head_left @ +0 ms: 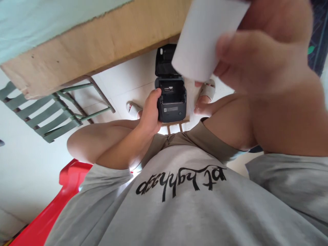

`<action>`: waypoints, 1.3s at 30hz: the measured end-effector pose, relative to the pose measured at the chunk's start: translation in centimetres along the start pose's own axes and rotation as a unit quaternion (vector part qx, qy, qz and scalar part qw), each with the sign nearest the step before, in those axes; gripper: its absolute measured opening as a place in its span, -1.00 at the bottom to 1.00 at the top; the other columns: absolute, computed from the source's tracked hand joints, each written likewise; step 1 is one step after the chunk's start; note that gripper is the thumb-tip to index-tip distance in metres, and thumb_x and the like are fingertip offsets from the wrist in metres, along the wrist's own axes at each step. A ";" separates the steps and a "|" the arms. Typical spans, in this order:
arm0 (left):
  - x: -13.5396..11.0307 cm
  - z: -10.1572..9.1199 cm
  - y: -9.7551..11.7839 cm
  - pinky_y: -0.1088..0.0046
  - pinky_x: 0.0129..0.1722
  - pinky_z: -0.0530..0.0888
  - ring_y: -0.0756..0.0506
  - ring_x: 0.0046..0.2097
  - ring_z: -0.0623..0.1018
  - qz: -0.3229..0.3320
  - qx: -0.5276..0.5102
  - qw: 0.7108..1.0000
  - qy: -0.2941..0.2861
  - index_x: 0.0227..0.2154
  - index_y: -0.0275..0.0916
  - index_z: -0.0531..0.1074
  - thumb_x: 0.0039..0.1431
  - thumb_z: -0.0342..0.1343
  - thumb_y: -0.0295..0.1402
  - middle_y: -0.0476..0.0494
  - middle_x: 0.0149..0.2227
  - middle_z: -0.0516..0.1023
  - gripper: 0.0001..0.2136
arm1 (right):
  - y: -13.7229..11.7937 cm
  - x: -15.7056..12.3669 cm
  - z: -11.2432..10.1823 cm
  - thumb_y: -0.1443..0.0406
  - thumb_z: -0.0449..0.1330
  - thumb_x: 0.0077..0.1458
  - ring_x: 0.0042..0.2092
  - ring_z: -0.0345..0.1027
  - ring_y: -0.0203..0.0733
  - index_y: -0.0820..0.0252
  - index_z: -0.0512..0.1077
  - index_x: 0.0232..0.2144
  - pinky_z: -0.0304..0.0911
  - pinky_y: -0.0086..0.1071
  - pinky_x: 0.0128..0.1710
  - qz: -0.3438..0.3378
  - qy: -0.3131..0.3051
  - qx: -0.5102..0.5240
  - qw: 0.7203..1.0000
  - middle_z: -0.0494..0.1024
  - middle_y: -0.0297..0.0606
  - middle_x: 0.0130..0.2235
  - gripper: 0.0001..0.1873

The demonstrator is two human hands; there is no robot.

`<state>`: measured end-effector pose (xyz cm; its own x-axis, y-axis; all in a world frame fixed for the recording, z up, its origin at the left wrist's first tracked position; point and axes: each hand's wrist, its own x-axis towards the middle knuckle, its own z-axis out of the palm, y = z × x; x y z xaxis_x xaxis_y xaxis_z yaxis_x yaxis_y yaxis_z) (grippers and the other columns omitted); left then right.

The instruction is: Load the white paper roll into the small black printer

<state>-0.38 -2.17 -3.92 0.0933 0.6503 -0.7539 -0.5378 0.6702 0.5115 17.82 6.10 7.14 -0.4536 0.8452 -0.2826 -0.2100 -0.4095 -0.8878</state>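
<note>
My left hand (151, 111) grips the side of a small black portable printer (173, 114), held low between my knees. Its lid (164, 65) is swung up, so the hollow paper compartment faces me; a pale label sits on the front part. High on the right and close to the camera, my right hand (266, 61) is closed around a white paper roll (202, 41). The roll is tilted and slightly blurred, well above the printer and apart from it. It covers part of the raised lid, and its upper end runs out of view.
A wooden table edge (110, 37) with a pale green cover (46, 20) crosses the upper left. Beneath it stands a green slatted folding chair (51, 112). Something red and plastic (51, 205) is at the lower left. My slippered feet rest on the tiled floor (120, 85).
</note>
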 end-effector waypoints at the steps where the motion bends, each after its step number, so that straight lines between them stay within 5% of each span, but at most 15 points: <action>1: 0.0 0.1 -0.1 0.21 -0.18 0.73 -0.30 -0.06 0.77 0.001 0.001 1.000 -0.001 -0.17 -0.14 0.53 0.32 0.33 0.17 -0.11 -0.22 0.72 -0.56 | 0.4 -0.8 -0.2 0.34 0.40 0.12 -0.32 0.30 -0.64 0.24 0.28 -0.06 0.44 -0.73 -0.29 -0.063 -0.028 -0.017 0.997 0.37 -0.38 -0.17 -0.56; 3: 0.1 0.4 -0.2 0.22 -0.17 0.73 -0.29 -0.06 0.76 0.003 0.001 1.000 -0.003 -0.16 -0.13 0.54 0.32 0.32 0.17 -0.10 -0.23 0.72 -0.56 | 1.2 -1.8 -0.6 0.38 0.43 0.05 -0.29 0.24 -0.61 0.23 0.22 -0.14 0.40 -0.72 -0.31 -0.079 -0.068 -0.054 0.993 0.32 -0.36 -0.18 -0.52; 6: 0.3 0.7 -0.5 0.27 -0.13 0.72 -0.27 -0.05 0.76 0.009 -0.003 1.000 0.000 -0.20 -0.13 0.52 0.33 0.33 0.16 -0.09 -0.26 0.71 -0.58 | 2.7 -2.7 -1.3 0.37 0.47 0.05 -0.27 0.25 -0.61 0.19 0.20 -0.12 0.36 -0.74 -0.31 0.023 -0.084 -0.076 0.993 0.31 -0.38 -0.16 -0.47; 14: 1.0 2.1 -0.7 0.33 -0.14 0.69 -0.23 -0.08 0.75 0.004 0.016 1.000 0.002 -0.23 -0.15 0.53 0.31 0.34 0.19 -0.10 -0.26 0.71 -0.54 | 4.7 -3.6 -3.0 0.16 0.37 0.11 -0.23 0.42 -0.42 0.13 0.31 0.11 0.49 -0.55 -0.32 0.200 0.044 -0.020 0.979 0.46 -0.35 -0.19 -0.43; 19: 1.4 2.4 -0.8 0.29 -0.10 0.69 -0.26 -0.03 0.75 0.004 0.019 1.000 -0.017 -0.18 -0.16 0.59 0.37 0.29 0.16 -0.12 -0.22 0.73 -0.56 | 4.4 -4.0 -3.4 0.29 0.41 0.08 -0.13 0.47 -0.44 0.14 0.41 0.19 0.46 -0.66 -0.27 0.185 0.039 -0.087 0.978 0.52 -0.32 -0.12 -0.37; 22: 1.5 2.4 -0.8 0.30 -0.10 0.68 -0.25 -0.02 0.75 -0.004 0.024 1.000 -0.014 -0.16 -0.15 0.61 0.37 0.29 0.17 -0.12 -0.20 0.74 -0.56 | 4.6 -3.8 -3.5 0.27 0.36 0.14 -0.16 0.47 -0.40 0.08 0.36 0.27 0.49 -0.58 -0.30 0.209 0.097 -0.036 0.972 0.49 -0.34 -0.16 -0.35; 27: 1.5 2.7 -0.7 0.30 -0.07 0.68 -0.26 0.00 0.75 -0.009 0.032 0.999 -0.016 -0.18 -0.14 0.62 0.38 0.28 0.19 -0.12 -0.21 0.74 -0.55 | 4.6 -3.6 -3.7 0.33 0.31 0.15 -0.29 0.42 -0.43 0.16 0.41 0.09 0.41 -0.59 -0.37 0.225 0.075 -0.054 0.970 0.46 -0.35 -0.26 -0.56; 33: 1.3 3.1 -0.7 0.31 -0.05 0.70 -0.26 0.01 0.75 0.002 0.026 0.999 -0.038 -0.17 -0.14 0.63 0.40 0.29 0.14 -0.14 -0.15 0.76 -0.59 | 4.2 -3.4 -3.3 0.30 0.31 0.22 -0.21 0.43 -0.41 0.02 0.26 0.30 0.52 -0.53 -0.29 0.252 0.095 -0.023 0.963 0.46 -0.35 -0.16 -0.35; 39: 1.5 2.7 -1.0 0.36 -0.11 0.70 -0.18 -0.09 0.75 0.015 0.015 0.998 -0.057 -0.19 -0.16 0.63 0.36 0.33 0.04 -0.08 -0.18 0.75 -0.66 | 3.6 -3.3 -2.4 0.35 0.25 0.22 -0.25 0.39 -0.39 0.12 0.36 0.10 0.46 -0.54 -0.32 0.264 0.116 0.028 0.957 0.43 -0.33 -0.28 -0.61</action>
<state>2.58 -0.94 -4.45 0.1729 0.7048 -0.6880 -0.5171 0.6594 0.5456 20.63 2.61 4.03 -0.3070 0.5664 -0.7648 -0.0544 -0.8127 -0.5801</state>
